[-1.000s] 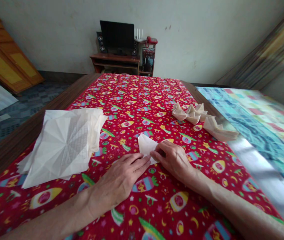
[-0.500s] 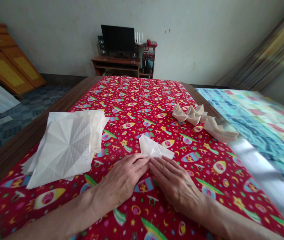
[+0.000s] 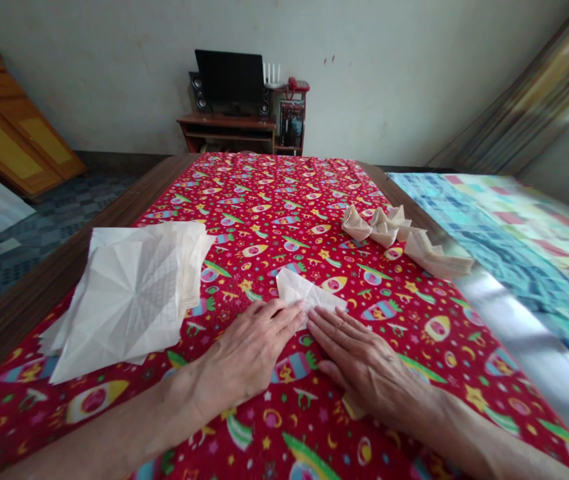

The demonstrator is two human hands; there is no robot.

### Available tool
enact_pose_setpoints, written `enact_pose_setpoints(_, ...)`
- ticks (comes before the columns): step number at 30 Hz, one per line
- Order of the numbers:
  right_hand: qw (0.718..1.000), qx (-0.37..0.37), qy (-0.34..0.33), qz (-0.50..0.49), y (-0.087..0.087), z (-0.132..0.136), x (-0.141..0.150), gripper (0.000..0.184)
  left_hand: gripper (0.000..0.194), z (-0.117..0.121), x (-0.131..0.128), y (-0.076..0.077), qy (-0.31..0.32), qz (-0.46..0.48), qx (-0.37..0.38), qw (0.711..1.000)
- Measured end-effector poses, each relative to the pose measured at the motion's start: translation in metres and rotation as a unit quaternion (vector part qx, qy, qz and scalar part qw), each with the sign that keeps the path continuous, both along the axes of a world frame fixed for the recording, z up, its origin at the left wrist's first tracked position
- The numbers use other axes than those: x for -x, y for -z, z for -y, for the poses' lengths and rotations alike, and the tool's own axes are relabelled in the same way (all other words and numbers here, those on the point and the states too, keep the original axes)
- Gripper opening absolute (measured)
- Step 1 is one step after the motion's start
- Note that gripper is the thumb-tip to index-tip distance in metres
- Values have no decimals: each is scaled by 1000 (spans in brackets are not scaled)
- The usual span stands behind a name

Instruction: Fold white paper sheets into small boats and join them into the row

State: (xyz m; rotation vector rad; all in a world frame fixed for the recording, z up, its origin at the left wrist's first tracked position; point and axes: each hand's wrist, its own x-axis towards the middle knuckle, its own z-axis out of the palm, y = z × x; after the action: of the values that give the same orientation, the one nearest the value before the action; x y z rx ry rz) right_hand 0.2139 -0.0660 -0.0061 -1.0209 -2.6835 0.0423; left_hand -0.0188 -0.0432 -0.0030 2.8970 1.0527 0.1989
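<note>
A small folded piece of white paper (image 3: 309,291) lies on the red patterned tablecloth (image 3: 284,220) in front of me, its far part showing and its near part under my fingers. My left hand (image 3: 259,343) rests on the paper's left side, fingers stretched out and pressed down. On the right side, my right hand (image 3: 364,360) lies flat with its fingers extended over the near edge. The fingertips of the two hands almost meet at the paper's middle. Neither hand grasps anything.
To the left lies a stack of creased white paper sheets (image 3: 124,287). Several folded paper shapes (image 3: 384,225) and a nested folded paper bundle (image 3: 437,257) stand at the right edge. Beyond the table are a monitor (image 3: 229,77) on a desk and a bed (image 3: 464,220).
My right hand has slid slightly right and flattened, its thumb now apart. The left hand's fingertips have moved up onto the paper. The whole view has shifted slightly.
</note>
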Motion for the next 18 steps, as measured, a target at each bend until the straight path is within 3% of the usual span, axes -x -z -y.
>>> enact_pose_setpoints(6,998,-50,24,18,-1,-1,-12,41,63,-4,-2,4,3,-5,-10,1000)
enact_pose_setpoints(12,994,-94,52,22,-2,-1,-4,35,64,-10,-7,-1,-6,-16,-5,1000)
enact_pose_setpoints(18,994,-95,57,22,-1,0,-2,32,66,-3,8,-5,24,0,3,1000)
